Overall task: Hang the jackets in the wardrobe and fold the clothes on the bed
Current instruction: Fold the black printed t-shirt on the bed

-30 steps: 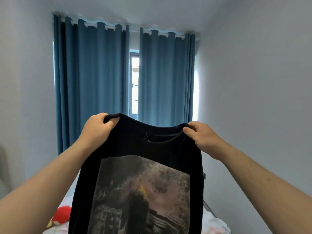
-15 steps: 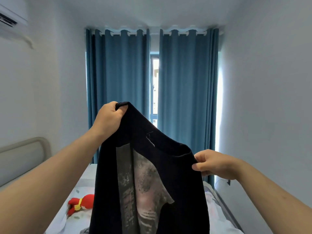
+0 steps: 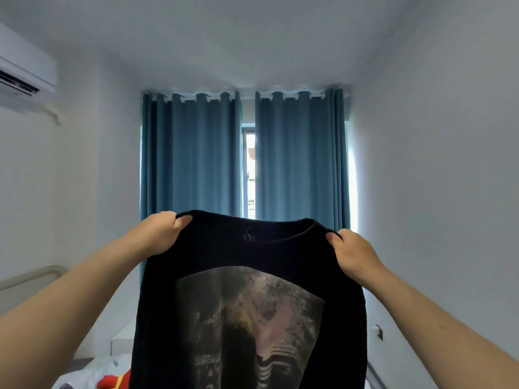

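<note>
Gripping black T-shirt [image 3: 252, 256] at both shoulders, left hand [image 3: 161, 234] and right hand [image 3: 352, 255] nearly level, cloth spread wide, grey print facing. Beyond: blue curtains [image 3: 193, 155], narrow gap. Upper left, air conditioner [image 3: 25, 77]. Low left, red toy [image 3: 113, 381] on bed [image 3: 92, 370].

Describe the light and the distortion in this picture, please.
Head view: daylight blows out the window gap between the blue curtains and glows along their right edge; the black printed shirt, held up against it, looks dark; the wide lens bends the walls.
</note>
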A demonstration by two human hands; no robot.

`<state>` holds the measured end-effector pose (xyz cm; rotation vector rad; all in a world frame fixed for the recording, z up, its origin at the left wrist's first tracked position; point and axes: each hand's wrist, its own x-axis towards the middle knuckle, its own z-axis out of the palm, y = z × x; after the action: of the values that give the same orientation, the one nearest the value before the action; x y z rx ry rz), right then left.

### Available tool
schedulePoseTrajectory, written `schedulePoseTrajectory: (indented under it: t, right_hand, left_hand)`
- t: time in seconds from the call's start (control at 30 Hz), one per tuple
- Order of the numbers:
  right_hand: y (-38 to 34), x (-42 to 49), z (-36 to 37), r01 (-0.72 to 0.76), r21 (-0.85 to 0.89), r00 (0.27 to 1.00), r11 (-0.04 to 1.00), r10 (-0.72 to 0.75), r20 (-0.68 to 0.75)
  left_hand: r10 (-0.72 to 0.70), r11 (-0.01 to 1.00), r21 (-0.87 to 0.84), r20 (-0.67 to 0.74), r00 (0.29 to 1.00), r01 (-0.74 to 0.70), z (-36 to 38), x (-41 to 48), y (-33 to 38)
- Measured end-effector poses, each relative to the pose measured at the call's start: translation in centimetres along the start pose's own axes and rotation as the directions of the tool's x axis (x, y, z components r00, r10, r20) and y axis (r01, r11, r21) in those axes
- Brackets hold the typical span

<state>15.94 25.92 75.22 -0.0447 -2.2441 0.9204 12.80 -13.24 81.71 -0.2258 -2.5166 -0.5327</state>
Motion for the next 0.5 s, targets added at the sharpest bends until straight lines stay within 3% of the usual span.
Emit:
schedulePoseTrajectory:
  t: [0.17,0.3,0.37,0.5]
  right_hand:
    - [-1.9,-0.9,-2.6,0.082,0.015,0.99,0.997,-0.08,-0.114]
    - [-2.1,-1.9,-4.9,0.125,-0.144,0.972,0.982,-0.15,-0.181]
    - [-2.3,-2.5,-5.5,0.143,-0.22,0.957,0.965,-0.191,-0.217]
    - [-2.8,-3.8,-5.5,0.18,-0.192,0.941,0.965,-0.226,-0.254]
  left_hand:
    - [-0.024,0.994,-0.104,-0.034,0.999,0.02,-1.5,-1.1,-0.4]
    - [0.003,0.913,-0.4,0.202,0.979,0.08,-3.2,-2.3,-1.6]
    - [-0.001,0.908,-0.414,0.146,0.989,0.062,-3.2,-2.9,-1.3]
    - [0.03,0.905,-0.417,-0.14,0.99,-0.086,-1.7,-4.4,0.3]
